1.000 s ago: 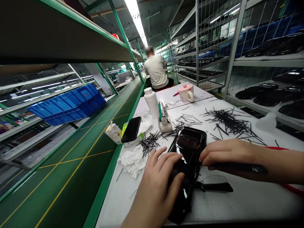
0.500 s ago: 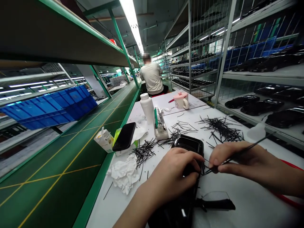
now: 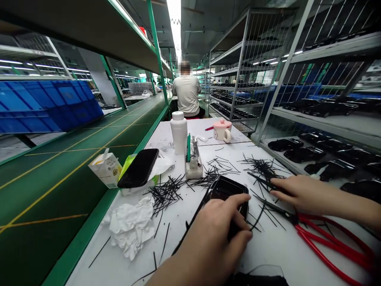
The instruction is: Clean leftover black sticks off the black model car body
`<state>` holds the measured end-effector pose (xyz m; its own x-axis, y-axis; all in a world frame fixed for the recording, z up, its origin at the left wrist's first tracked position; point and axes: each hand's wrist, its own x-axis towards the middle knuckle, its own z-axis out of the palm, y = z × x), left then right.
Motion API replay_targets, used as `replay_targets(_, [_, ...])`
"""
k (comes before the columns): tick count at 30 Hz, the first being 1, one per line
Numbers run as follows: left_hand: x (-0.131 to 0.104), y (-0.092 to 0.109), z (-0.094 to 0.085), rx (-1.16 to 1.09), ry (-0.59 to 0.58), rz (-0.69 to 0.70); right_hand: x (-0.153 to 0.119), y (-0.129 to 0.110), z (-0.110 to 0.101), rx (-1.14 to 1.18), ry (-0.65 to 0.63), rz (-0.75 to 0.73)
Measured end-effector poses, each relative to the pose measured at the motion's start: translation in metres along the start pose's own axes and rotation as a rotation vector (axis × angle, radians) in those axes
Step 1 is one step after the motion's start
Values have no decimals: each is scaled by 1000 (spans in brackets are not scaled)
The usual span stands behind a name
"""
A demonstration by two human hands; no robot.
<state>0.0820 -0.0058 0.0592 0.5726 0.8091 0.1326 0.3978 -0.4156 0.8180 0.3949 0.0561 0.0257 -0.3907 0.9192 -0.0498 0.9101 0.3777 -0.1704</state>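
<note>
My left hand (image 3: 217, 226) is closed over a glossy black model car (image 3: 218, 184), its fingers curled at the right edge. A thin black strip (image 3: 260, 216) sticks out beside its fingertips; whether the fingers pinch it I cannot tell. My right hand (image 3: 293, 190) is low over the table, fingers and thumb closed on a slim black tool (image 3: 264, 181) that looks like tweezers. Just below it lies a pair of scissors (image 3: 330, 240) with red handles and dark blades. A black part (image 3: 258, 279) with a clear pane shows at the bottom edge.
Piles of black strips (image 3: 168, 192) lie on the white table (image 3: 190, 210). Crumpled tissue (image 3: 131, 226), a phone (image 3: 139, 169), a drink carton (image 3: 107, 169), a white bottle (image 3: 179, 133) and a lidded mug (image 3: 222, 130) stand around. A green conveyor runs left; racks stand right. A person sits ahead.
My right hand has moved away from the car, up and right, lowering the slim black tool toward the table. The scissors have come into clear view. My left hand stays on the car.
</note>
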Motion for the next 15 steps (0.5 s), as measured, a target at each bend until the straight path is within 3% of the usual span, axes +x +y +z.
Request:
replay_targets(3, [-1, 4, -1, -63, -4, 5, 8, -6, -1, -110, -190, 27])
replay_targets(9, [-1, 6, 0, -144, -48, 4, 52, -41, -25, -89, 13, -71])
replay_targets(15, [-3, 3, 3, -165, -67, -7, 87, -63, -5, -82, 43, -198])
